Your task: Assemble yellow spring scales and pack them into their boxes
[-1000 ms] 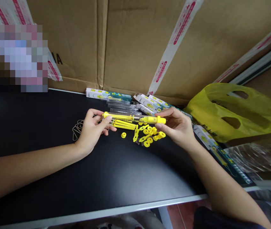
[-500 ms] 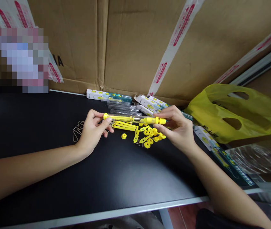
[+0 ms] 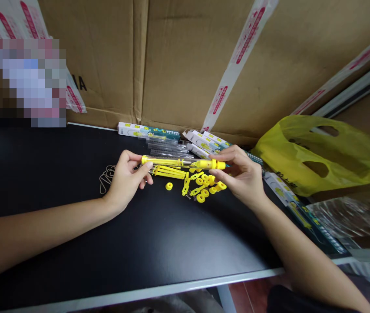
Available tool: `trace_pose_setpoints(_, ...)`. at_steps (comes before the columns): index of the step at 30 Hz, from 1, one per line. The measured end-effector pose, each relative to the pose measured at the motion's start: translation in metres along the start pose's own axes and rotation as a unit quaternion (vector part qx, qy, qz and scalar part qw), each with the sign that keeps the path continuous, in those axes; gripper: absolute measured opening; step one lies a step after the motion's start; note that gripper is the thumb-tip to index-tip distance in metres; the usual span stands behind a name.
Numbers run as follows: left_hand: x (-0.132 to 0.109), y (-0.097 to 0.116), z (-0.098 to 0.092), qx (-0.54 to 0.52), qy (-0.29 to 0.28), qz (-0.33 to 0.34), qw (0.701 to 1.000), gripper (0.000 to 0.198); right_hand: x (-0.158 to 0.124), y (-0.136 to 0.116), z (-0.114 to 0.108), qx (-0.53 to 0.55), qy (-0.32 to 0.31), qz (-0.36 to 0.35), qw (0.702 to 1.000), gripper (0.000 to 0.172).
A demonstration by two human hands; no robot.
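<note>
A tubular spring scale [image 3: 185, 162], clear with yellow parts inside and yellow ends, lies level between my two hands above the table. My left hand [image 3: 124, 178] pinches its left end between thumb and fingers. At the other end, the thumb and fingers of my right hand [image 3: 242, 174] grip near the yellow end cap. Below and behind it are yellow rods [image 3: 170, 173], several yellow rings and flat pieces [image 3: 201, 187], and small springs [image 3: 191, 196]. One yellow ring [image 3: 169, 186] sits apart, nearer me. Wire hooks [image 3: 107, 177] lie beside my left wrist.
Clear tubes [image 3: 168, 145] lie behind the scale, with printed boxes [image 3: 149, 130] along the cardboard [image 3: 178, 65] at the back. A yellow plastic bag [image 3: 322, 152] and another printed box [image 3: 305, 213] are on the right. The black table [image 3: 139, 252] has a grey front edge.
Almost nothing differs. The spring scale's right end and my right hand have shifted very slightly left; both hands keep their hold.
</note>
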State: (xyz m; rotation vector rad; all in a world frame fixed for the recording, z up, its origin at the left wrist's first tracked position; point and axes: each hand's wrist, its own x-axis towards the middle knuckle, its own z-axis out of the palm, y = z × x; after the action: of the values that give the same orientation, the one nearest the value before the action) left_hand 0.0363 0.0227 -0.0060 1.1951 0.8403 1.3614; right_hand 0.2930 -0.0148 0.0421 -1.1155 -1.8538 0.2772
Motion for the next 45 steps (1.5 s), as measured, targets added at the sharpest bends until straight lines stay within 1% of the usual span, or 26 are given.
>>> trace_pose_setpoints(3,0.0,0.0,0.0,0.003,0.002,-0.002,1.0,0.03,-0.002,0.002,0.001,0.014,-0.006,0.021,1.0,0.023)
trace_pose_setpoints(9,0.001,-0.002,-0.001,0.004,0.005,0.005,1.0,0.03,-0.004,0.006,0.005,0.069,-0.05,0.059,0.995,0.021)
trace_pose_setpoints(17,0.001,0.0,-0.001,0.008,0.001,-0.007,1.0,0.029,-0.003,-0.001,0.005,0.114,-0.074,0.091,0.987,0.023)
trace_pose_setpoints(20,0.0,0.001,-0.001,0.008,0.004,-0.013,1.0,0.028,-0.004,-0.001,0.005,0.11,-0.069,0.098,0.987,0.025)
trace_pose_setpoints(23,0.001,0.0,-0.001,0.007,0.004,-0.014,1.0,0.028,-0.004,0.002,0.004,0.079,-0.049,0.076,0.993,0.025)
trace_pose_setpoints(28,0.001,-0.001,-0.001,0.01,0.004,-0.008,1.0,0.027,0.002,0.003,0.003,-0.017,-0.009,-0.039,0.999,0.02)
trace_pose_setpoints(30,0.002,-0.001,-0.001,0.014,0.005,-0.008,1.0,0.027,0.004,0.003,0.002,-0.037,-0.012,-0.071,0.997,0.019)
trace_pose_setpoints(32,0.002,-0.001,-0.001,0.018,0.008,-0.006,1.0,0.027,0.005,0.003,0.002,-0.047,-0.024,-0.083,0.995,0.018)
trace_pose_setpoints(35,0.002,-0.002,-0.001,0.02,0.011,-0.004,1.0,0.026,0.003,0.004,0.003,-0.071,-0.04,-0.082,0.993,0.016)
trace_pose_setpoints(37,0.002,-0.002,-0.002,0.022,0.012,-0.005,1.0,0.026,0.001,0.005,0.004,-0.072,-0.048,-0.069,0.994,0.015)
trace_pose_setpoints(41,0.002,-0.003,-0.003,0.027,0.007,-0.007,1.0,0.027,-0.003,0.008,0.006,-0.025,-0.066,-0.016,0.997,0.015)
trace_pose_setpoints(45,0.002,-0.003,-0.003,0.027,0.009,-0.01,1.0,0.027,-0.005,0.01,0.006,-0.011,-0.084,0.003,0.996,0.017)
